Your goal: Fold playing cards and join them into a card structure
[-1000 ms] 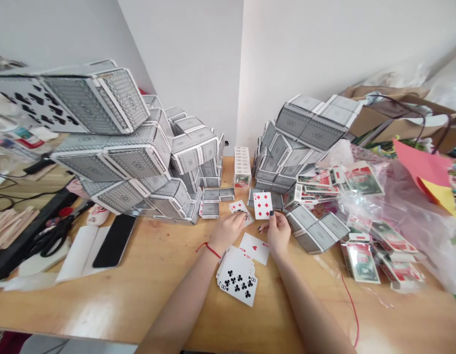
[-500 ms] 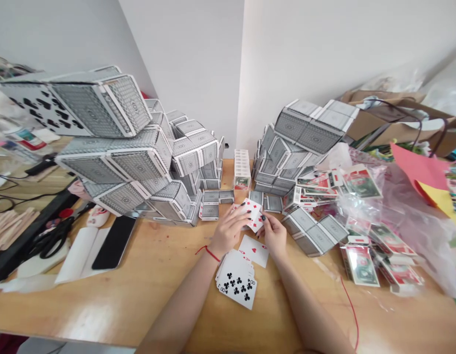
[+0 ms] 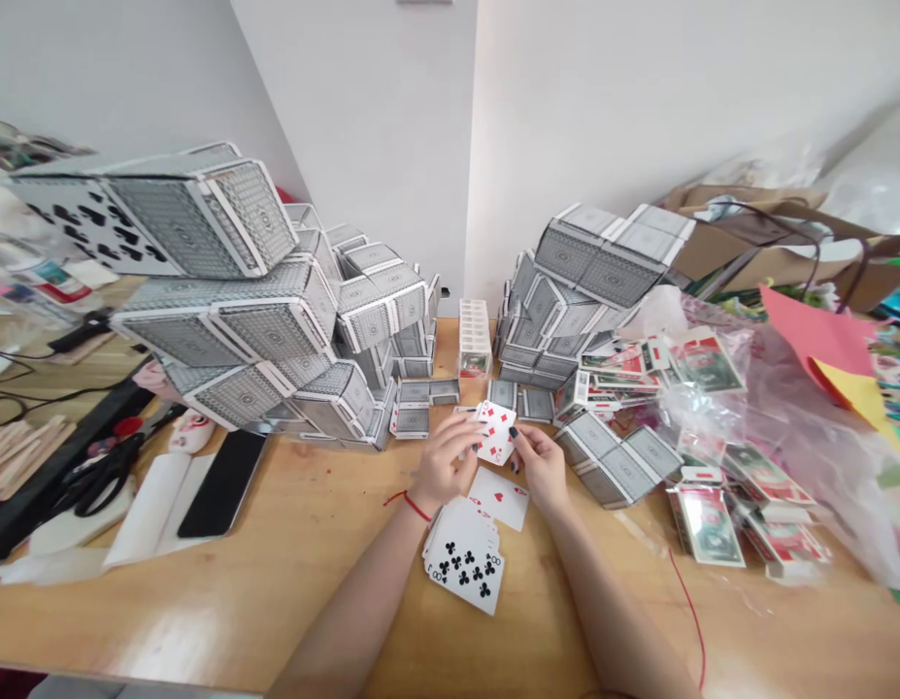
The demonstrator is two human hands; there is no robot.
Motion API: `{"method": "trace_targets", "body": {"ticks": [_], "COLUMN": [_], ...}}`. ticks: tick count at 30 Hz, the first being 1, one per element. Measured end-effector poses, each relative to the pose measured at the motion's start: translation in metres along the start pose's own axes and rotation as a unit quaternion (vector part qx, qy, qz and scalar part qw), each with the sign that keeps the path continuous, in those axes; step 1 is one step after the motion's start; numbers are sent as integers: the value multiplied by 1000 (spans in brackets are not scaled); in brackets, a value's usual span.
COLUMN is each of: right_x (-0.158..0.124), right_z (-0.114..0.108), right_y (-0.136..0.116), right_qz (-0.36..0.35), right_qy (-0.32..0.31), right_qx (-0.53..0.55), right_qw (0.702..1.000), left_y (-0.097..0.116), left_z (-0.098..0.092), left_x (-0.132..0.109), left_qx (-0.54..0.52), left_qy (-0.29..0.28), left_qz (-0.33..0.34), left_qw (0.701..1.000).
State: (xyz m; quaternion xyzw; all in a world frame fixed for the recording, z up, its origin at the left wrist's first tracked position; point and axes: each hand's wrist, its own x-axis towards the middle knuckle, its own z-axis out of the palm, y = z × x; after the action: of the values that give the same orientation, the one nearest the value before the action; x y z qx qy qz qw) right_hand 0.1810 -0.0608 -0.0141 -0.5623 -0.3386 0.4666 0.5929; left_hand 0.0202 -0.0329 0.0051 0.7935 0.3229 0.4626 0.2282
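Between my hands is a playing card (image 3: 497, 432), a five of diamonds, held face up just above the table. My left hand (image 3: 448, 456) is closed on its left side, fingers laid across the edge. The thumb and fingertips of my right hand (image 3: 540, 460) pinch its right edge. Below it on the table lies an ace of hearts (image 3: 502, 497). Nearer to me is a loose pile of cards (image 3: 465, 565) with an eight of clubs on top. Behind my hands lie grey-backed cards (image 3: 413, 408) and more grey-backed cards (image 3: 535, 404).
Stacked boxes made of cards rise at left (image 3: 275, 320) and right (image 3: 602, 257). A row of card packs (image 3: 475, 340) stands between them. Phone (image 3: 222, 485) and scissors (image 3: 107, 476) lie left. Card boxes (image 3: 708, 524), plastic wrap and a paper bag (image 3: 770, 233) crowd the right.
The five of diamonds has turned more upright and faces me more squarely. Both hands stay on it in nearly the same place. The view has shifted slightly.
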Motion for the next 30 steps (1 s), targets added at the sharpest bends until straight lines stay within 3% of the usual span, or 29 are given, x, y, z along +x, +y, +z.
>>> {"method": "trace_targets", "body": {"ticks": [3,8,11,14,20,30], "right_x": [-1,-2,-2,-4,-4,0], "right_z": [0,-1,-1,-1,-2,-6], "right_y": [0,1,0,-3,-5,6], "right_qz": [-14,-11,-5,-4,-3,-8], "right_qy": [-13,-40,-35,-33,-57,-91], "right_qx": [-4,-1,-3,-45,-55,-34], "right_qw": [1000,999,999,998,997,995], "left_y": [-4,-15,-18,-17,-14,-15], "left_z": [0,9,13,13,6,6], "left_x": [2,-1,-1,0,-2,-1], "left_qx": [10,-109,-187,-240,-286,-208], "left_qy": [78,16,45,60,-54,-24], "left_qz": [-105,-246,-294,-317,-315,-334], "left_qw": [991,963,936,916,903,919]}}
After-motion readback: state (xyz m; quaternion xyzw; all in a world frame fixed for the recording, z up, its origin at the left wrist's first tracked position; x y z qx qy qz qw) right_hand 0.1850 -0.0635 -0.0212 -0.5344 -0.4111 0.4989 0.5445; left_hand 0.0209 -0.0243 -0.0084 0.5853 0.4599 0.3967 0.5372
